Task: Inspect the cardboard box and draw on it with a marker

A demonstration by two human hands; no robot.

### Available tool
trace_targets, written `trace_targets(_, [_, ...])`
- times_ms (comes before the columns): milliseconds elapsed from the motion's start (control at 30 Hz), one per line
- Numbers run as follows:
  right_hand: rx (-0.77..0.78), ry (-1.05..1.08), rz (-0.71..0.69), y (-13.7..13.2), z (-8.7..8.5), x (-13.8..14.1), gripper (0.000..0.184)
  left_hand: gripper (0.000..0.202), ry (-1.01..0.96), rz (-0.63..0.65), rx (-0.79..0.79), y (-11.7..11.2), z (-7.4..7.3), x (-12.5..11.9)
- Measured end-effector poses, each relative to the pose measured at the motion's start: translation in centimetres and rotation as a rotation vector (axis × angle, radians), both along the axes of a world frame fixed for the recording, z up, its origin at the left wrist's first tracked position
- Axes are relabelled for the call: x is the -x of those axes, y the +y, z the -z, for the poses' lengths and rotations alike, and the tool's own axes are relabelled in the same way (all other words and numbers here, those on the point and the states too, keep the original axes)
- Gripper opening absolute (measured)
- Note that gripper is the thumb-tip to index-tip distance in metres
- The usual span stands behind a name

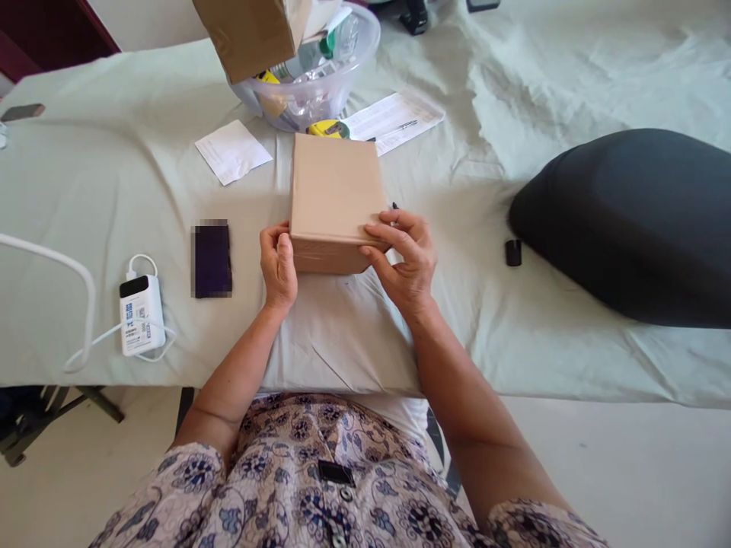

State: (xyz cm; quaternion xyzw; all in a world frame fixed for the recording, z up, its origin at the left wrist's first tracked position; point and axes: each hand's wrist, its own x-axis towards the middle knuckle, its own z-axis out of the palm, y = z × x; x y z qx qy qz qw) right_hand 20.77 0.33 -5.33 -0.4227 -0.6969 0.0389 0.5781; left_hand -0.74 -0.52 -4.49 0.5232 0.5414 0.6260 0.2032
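A closed brown cardboard box (336, 186) rests on the cloth-covered table in front of me. My left hand (279, 266) is pressed against its near left corner, thumb up and fingers behind the side. At the near right corner, my right hand (405, 255) grips the edge, with fingers on the top and thumb on the front face. Clear tape shows on the box's front. Just behind the box sit a yellow tape measure (328, 129) and a printed sheet (400, 118) with a pen (400, 128) on it. A small dark object peeks out beside my right fingers.
A clear plastic basin (320, 95) holds bottles, with another cardboard box (256, 38) on top. To the left lie a white paper (233, 152), a dark phone (212, 259) and a white power bank (141, 316) with cable. A large black rounded object (628, 228) and a black cap (513, 253) are right.
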Motion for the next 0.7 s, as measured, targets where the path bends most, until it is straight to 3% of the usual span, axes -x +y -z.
trace_targets(233, [0.012,-0.004,-0.076,-0.21,0.40,0.61,0.022,0.078,0.037,0.107,-0.024,-0.10,-0.27,0.06])
trace_targets(400, [0.021,0.021,-0.024,-0.34,0.24,0.82,0.019,0.076,0.032,0.083,0.087,0.04,0.08,-0.08])
trace_targets(700, [0.087,0.078,-0.001,-0.06,0.84,0.79,0.033,0.080,0.003,0.090,0.100,0.05,0.13,-0.35])
